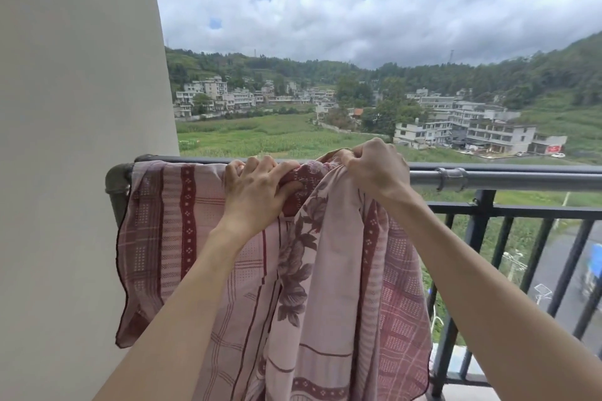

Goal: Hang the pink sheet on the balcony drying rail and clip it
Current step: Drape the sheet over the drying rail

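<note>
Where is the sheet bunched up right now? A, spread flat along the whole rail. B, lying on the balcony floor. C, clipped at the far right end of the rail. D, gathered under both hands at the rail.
D: the left hand and right hand both grip a gathered wad of the sheet at the rail, whose right stretch is bare, with no clip visible.

The sheet (247,270) hangs over the left end of the drying rail (521,180), beside the wall (75,140) on the left. Both hands sit on its bunched top, left hand (257,192) left of right hand (374,169). The railing (482,238) stands below right; buildings (456,127) lie far beyond.
</note>
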A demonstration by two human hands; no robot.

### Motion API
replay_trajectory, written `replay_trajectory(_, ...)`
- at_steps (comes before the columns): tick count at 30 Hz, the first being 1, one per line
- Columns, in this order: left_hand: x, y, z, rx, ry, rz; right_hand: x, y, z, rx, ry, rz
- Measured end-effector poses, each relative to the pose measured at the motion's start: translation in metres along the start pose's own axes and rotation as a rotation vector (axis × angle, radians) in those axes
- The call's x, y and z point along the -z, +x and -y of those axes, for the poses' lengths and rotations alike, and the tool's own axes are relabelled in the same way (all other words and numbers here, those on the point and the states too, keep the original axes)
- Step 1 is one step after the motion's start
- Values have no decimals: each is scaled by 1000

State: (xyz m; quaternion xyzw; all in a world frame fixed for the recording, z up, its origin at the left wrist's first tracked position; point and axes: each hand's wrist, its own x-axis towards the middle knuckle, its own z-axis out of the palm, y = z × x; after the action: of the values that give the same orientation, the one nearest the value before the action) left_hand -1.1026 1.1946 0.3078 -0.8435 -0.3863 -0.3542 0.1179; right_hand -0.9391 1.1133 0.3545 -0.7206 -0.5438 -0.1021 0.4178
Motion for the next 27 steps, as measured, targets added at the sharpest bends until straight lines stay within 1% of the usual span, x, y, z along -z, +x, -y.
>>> replay_trajectory(5, 2, 2, 1, 14, -36, -12, 6, 4, -10, 18, 27, -85)
replay_trajectory(12, 5, 4, 1, 30, -23, -14, 29, 20, -27, -54, 206, -91)
replay_trajectory(15, 5, 5, 4, 41, -43, -30, 36, 23, -30, -104, 269, -122)
replay_trajectory(18, 5, 6, 8, 39, -24, -23, 44, 32, -33, -105, 267, -241)
replay_trajectory(20, 5, 7, 10, 42, -27, -21, 49, 35, -36, -59, 258, -349)
replay_trajectory(21, 4, 7, 12, 41, -28, -24, 49, 34, -38, -35, 253, -374)
replay_trajectory(22, 4, 7, 13, 40, -32, -28, 48, 31, -41, -12, 234, -363)
replay_trajectory(23, 3, 7, 14, 42, -40, -32, 45, 27, -44, 9, 200, -316)
replay_trajectory(25, 2, 7, 15, 52, -47, -45, 40, 19, -49, 33, 115, -164)
replay_trajectory(27, 1, 7, 15, 56, -34, -50, 39, 19, -51, 16, 55, -83)
